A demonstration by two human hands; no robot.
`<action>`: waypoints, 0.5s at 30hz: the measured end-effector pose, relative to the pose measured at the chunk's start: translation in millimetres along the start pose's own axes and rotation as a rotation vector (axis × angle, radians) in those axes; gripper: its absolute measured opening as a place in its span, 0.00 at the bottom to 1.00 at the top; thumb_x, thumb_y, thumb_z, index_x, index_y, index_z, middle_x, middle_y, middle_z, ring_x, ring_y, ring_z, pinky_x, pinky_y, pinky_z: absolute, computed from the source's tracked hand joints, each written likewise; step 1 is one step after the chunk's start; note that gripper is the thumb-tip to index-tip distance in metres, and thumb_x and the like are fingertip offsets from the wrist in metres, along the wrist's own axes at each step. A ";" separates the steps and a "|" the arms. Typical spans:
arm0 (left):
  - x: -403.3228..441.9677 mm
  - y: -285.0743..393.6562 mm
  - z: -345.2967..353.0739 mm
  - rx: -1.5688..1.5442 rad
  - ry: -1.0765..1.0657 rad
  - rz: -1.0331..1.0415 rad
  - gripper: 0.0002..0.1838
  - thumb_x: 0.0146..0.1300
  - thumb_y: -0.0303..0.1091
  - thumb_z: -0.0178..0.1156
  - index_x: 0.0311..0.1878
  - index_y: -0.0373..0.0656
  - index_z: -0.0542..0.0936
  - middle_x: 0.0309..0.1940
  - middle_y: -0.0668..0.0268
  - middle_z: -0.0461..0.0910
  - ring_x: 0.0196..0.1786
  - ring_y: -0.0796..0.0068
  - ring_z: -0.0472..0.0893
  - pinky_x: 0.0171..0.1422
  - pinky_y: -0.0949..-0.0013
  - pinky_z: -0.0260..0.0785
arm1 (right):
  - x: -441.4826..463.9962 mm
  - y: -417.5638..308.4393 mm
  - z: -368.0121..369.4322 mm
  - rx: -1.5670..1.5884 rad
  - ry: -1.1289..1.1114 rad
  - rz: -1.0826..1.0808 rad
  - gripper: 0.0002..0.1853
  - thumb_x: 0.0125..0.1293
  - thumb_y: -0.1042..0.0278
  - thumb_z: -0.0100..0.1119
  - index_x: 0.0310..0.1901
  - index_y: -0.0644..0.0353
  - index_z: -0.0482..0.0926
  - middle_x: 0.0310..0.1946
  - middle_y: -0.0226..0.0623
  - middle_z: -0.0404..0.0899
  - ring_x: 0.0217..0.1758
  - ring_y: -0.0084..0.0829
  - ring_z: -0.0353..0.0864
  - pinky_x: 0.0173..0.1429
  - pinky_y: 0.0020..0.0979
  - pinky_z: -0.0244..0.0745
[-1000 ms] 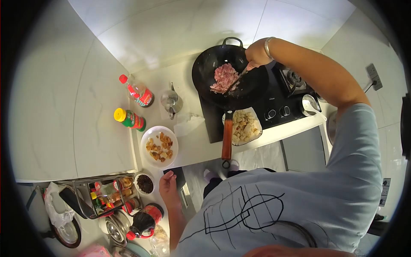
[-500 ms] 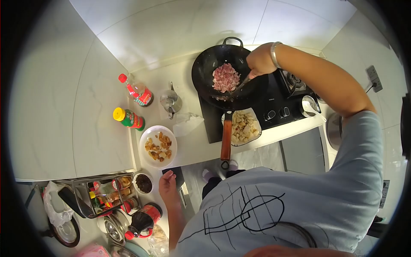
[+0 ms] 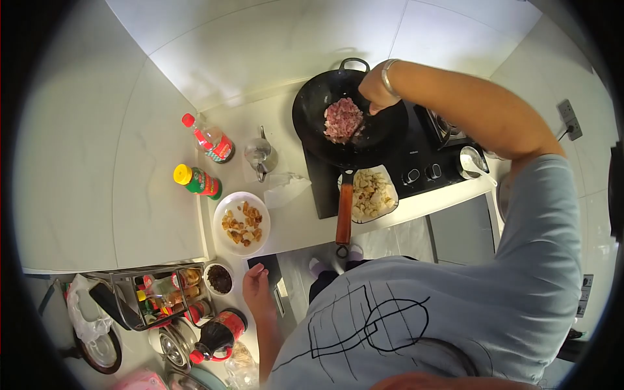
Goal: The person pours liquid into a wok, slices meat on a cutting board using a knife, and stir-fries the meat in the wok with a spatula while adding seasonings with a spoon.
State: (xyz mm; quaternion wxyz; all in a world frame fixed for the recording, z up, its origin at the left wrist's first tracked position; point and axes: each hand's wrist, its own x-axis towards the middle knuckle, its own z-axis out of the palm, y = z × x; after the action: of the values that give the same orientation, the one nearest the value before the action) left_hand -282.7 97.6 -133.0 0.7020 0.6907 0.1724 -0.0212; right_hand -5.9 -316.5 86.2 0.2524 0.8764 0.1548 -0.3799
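Observation:
My right hand [image 3: 379, 90] is over the right side of the black wok [image 3: 312, 91], closed on the handle of a spatula. Its blade is mostly hidden by the hand and the dark wok wall. Pinkish minced meat [image 3: 343, 119] lies in a clump left of the hand. The wok's wooden handle [image 3: 344, 208] points toward me. My left hand [image 3: 255, 285] hangs by the counter edge with its fingers curled and nothing visible in them. Nearest to it are a white bowl of dark bits [image 3: 218, 279] and a white plate of brown pieces [image 3: 242, 224].
A square dish of pale chopped pieces [image 3: 374, 195] sits beside the wok handle. Left of the stove stand a metal pot [image 3: 260, 156], a red-capped bottle [image 3: 213, 140] and a yellow-capped bottle [image 3: 198, 181]. A white ladle [image 3: 473, 162] lies right of the knobs [image 3: 412, 175].
My right hand has moved up and left, deeper over the wok, and the spatula is now mostly hidden. The meat clump has shifted slightly. My left hand stays about where it was.

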 end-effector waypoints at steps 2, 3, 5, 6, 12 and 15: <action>-2.1 -3.9 -5.3 -0.015 0.014 -0.002 0.12 0.68 0.21 0.56 0.53 0.34 0.77 0.48 0.62 0.79 0.50 0.74 0.78 0.61 0.70 0.70 | -17.2 3.6 -3.0 0.002 -0.059 -0.094 0.26 0.69 0.46 0.57 0.36 0.68 0.85 0.30 0.47 0.85 0.39 0.48 0.85 0.45 0.45 0.77; -1.8 -7.3 -6.9 -0.025 0.019 -0.009 0.12 0.68 0.20 0.56 0.53 0.34 0.77 0.48 0.62 0.79 0.50 0.74 0.78 0.61 0.70 0.70 | -23.1 5.8 -3.8 -0.002 -0.091 -0.140 0.26 0.69 0.47 0.57 0.35 0.68 0.85 0.29 0.47 0.85 0.37 0.48 0.85 0.44 0.45 0.77; -2.7 -10.1 -11.2 -0.023 0.020 -0.026 0.11 0.68 0.20 0.56 0.53 0.34 0.77 0.48 0.62 0.79 0.50 0.74 0.78 0.61 0.70 0.70 | -1.7 11.9 4.6 0.045 -0.037 -0.084 0.26 0.69 0.47 0.57 0.34 0.68 0.85 0.29 0.47 0.84 0.36 0.48 0.84 0.43 0.45 0.77; -2.9 -11.6 -10.8 -0.020 0.018 -0.033 0.11 0.68 0.20 0.56 0.53 0.34 0.77 0.48 0.62 0.78 0.50 0.74 0.78 0.61 0.70 0.70 | 9.8 14.9 9.7 0.066 -0.003 -0.048 0.26 0.69 0.47 0.58 0.34 0.68 0.85 0.29 0.47 0.84 0.35 0.48 0.84 0.43 0.45 0.77; -2.1 -10.4 -4.2 -0.058 0.009 -0.004 0.11 0.68 0.21 0.56 0.53 0.34 0.77 0.48 0.62 0.78 0.51 0.73 0.78 0.61 0.70 0.70 | -27.5 -8.8 19.6 -0.075 0.114 -0.175 0.23 0.67 0.49 0.60 0.33 0.67 0.85 0.30 0.47 0.85 0.38 0.48 0.85 0.45 0.43 0.79; 0.8 -7.5 -3.1 -0.032 -0.015 -0.024 0.12 0.67 0.20 0.56 0.53 0.33 0.76 0.48 0.62 0.78 0.51 0.73 0.78 0.61 0.70 0.70 | 4.7 -12.4 16.5 -0.095 0.049 -0.042 0.23 0.67 0.49 0.60 0.35 0.66 0.86 0.34 0.47 0.86 0.42 0.46 0.85 0.48 0.44 0.78</action>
State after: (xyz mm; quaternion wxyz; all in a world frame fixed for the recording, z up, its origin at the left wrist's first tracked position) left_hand -284.7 100.5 -140.5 0.7140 0.6769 0.1758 -0.0319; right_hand -18.2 -315.2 69.0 0.2819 0.8690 0.1971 -0.3558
